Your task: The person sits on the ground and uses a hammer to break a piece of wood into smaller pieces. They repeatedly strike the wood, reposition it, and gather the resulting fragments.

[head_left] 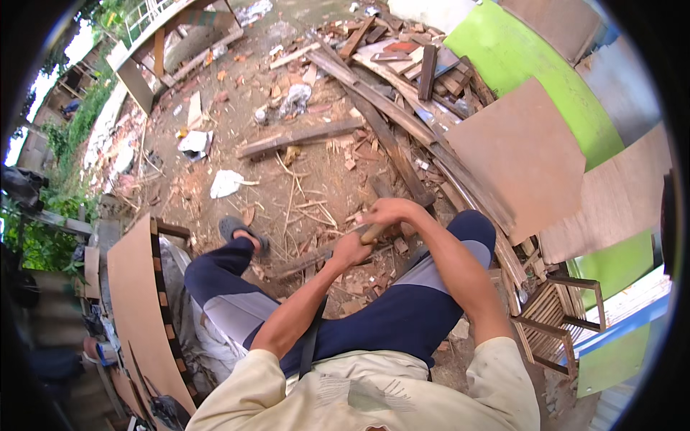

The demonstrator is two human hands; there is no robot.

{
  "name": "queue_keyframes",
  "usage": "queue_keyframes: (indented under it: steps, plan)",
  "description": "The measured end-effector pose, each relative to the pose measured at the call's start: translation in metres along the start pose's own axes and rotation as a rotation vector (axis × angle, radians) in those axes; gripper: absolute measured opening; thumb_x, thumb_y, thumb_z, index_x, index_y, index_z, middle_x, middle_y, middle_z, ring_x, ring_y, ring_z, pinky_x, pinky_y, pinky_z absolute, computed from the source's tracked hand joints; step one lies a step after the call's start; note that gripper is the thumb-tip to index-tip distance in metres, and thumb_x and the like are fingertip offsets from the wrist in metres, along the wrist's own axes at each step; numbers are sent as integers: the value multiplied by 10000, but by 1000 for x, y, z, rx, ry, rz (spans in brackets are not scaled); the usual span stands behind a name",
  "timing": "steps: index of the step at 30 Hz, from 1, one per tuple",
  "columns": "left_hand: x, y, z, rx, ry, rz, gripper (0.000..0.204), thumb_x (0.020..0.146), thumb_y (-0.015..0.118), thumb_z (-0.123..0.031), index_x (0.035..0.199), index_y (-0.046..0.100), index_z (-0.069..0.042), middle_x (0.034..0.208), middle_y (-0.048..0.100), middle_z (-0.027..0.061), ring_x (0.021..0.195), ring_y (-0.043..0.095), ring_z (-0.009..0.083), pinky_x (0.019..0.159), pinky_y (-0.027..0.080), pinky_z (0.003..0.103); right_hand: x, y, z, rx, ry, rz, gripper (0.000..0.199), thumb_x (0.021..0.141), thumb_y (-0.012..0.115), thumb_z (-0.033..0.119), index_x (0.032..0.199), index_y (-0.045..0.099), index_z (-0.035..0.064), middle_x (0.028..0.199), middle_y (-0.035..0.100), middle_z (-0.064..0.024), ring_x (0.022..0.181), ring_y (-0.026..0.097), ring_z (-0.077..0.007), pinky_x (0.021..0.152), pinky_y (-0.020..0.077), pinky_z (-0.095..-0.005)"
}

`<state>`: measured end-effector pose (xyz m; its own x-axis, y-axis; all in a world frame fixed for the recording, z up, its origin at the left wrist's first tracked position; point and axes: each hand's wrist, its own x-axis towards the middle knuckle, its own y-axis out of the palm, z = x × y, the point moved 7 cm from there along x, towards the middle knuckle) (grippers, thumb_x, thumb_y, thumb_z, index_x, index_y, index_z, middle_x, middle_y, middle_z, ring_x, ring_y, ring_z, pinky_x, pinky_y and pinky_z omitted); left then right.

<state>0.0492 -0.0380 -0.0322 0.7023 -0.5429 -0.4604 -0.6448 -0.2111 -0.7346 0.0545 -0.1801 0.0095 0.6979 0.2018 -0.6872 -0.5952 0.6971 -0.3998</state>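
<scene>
My left hand (pixel 351 250) is closed round the lower part of a short brown wooden piece (pixel 371 233), between my spread knees. At its upper end, my right hand (pixel 394 212) has its fingers curled over the same piece. It looks like a tool handle, but the rest is hidden by my hands. Just beyond them a dark wooden beam (pixel 392 147) slants along the ground. Wood chips and broken scraps (pixel 352 287) lie beneath my hands.
To the right stand a heap of old planks (pixel 424 79), large brown boards (pixel 521 154), a green panel (pixel 535 75) and a slatted wooden frame (pixel 553 323). A loose beam (pixel 302 136) lies ahead. On the left leans a board (pixel 144 302); a wooden frame structure (pixel 162 54) is at far left.
</scene>
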Motion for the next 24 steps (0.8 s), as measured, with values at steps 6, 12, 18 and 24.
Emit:
queue_keyframes:
  steps: [6,12,18,24]
  plan:
    - [-7,72,-21,-61,203,102,447,755,692,-424,866,731,7,802,692,271,801,693,442,748,561,503,-23,67,-61,-248,207,384,591,835,731,526,938,730,-56,867,741,-150,722,716,-252,672,585,-376]
    - [-8,89,-2,-108,281,90,487,766,711,-445,1074,668,-70,870,703,218,851,681,427,769,547,509,-14,86,-26,-648,72,366,484,819,754,431,1077,725,22,969,741,-164,880,717,-308,807,574,-429]
    - [-28,20,35,-371,515,-639,487,825,701,-421,1110,613,-37,988,670,184,939,646,375,843,515,457,-3,65,-20,-953,115,122,303,890,658,323,1011,762,66,1003,744,-150,980,719,-321,817,577,-422]
    - [-6,141,211,-1639,-1104,-367,702,870,618,-662,1165,619,-24,1135,632,206,1038,615,334,844,513,484,-7,50,-6,-1028,160,73,212,878,623,205,978,763,82,966,743,-159,927,728,-319,777,582,-425]
